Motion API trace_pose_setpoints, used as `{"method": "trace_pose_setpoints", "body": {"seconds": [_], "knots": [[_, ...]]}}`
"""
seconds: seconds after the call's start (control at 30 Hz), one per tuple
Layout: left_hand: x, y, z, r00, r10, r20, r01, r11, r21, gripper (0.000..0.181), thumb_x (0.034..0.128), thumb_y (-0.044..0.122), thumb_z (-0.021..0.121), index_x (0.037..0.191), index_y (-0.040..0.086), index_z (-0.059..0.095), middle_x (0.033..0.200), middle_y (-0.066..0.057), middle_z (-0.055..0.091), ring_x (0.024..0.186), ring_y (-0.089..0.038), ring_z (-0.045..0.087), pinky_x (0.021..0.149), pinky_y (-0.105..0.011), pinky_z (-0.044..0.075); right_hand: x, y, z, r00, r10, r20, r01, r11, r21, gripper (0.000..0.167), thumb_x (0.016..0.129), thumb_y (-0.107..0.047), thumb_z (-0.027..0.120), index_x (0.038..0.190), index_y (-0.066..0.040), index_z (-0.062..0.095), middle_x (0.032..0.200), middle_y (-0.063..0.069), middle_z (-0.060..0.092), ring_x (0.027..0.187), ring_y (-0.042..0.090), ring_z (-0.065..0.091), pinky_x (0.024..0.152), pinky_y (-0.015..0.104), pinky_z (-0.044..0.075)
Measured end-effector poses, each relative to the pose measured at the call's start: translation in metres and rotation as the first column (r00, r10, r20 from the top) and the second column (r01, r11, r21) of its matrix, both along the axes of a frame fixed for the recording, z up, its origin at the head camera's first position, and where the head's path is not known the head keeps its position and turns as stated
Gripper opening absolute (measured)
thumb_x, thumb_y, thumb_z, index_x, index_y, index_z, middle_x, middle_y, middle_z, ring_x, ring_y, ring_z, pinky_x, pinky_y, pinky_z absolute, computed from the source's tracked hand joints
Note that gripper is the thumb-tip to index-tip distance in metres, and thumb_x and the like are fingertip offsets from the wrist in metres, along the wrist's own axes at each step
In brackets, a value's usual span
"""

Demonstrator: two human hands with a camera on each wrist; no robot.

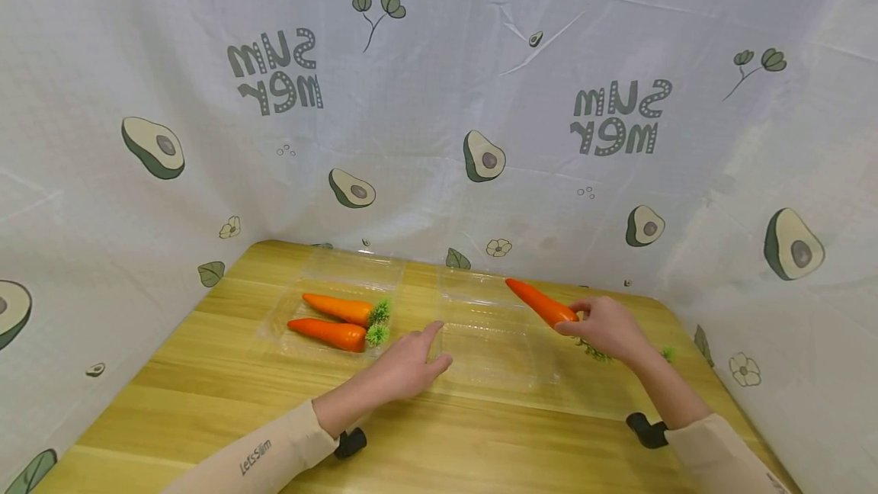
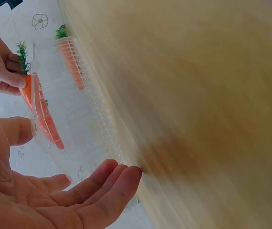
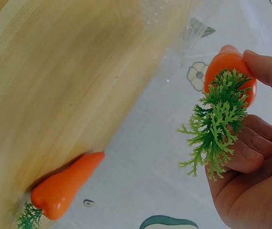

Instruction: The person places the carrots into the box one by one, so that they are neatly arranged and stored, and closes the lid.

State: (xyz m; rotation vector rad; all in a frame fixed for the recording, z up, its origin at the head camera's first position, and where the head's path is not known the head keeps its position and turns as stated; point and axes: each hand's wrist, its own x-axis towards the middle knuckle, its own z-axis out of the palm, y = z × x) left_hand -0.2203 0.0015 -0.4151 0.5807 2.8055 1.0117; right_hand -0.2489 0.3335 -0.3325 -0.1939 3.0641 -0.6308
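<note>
My right hand [image 1: 610, 326] pinches an orange toy carrot [image 1: 538, 301] near its leafy end and holds it above the table, tip pointing left and away. Its green leaves [image 3: 219, 119] hang below the fingers in the right wrist view. My left hand [image 1: 408, 368] is at the left edge of a clear plastic container [image 1: 490, 357], fingers extended and thumb apart; whether it touches the edge I cannot tell. No carrot shows inside that container. To the left, two carrots [image 1: 336, 332] lie side by side in another clear container [image 1: 274, 322].
Another carrot [image 3: 67, 188] lies on the wooden table [image 1: 480, 441], mostly behind my right hand in the head view. Both containers have raised clear lids at the back. A patterned white curtain [image 1: 425, 97] surrounds the table. Black fittings [image 1: 645, 431] show near each wrist.
</note>
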Motion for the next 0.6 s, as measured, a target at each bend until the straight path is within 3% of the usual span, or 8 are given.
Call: {"method": "trace_pose_setpoints", "body": {"seconds": [0.6], "knots": [[-0.001,0.0,-0.001,1.0,-0.007,-0.017,0.006,1.0,-0.001,0.067,0.1025,0.041,0.056,0.156,0.008,0.033,0.141,-0.019,0.059,0.128,-0.034,0.058,0.105,-0.05,0.047,-0.005,-0.025,0.004,0.995,0.093,0.019,-0.094,0.995,0.023,0.046,0.085,-0.027,0.077,0.117,0.005,0.07,0.089,0.009,0.066,0.062,0.018,0.051,0.057,0.032,0.042]]}}
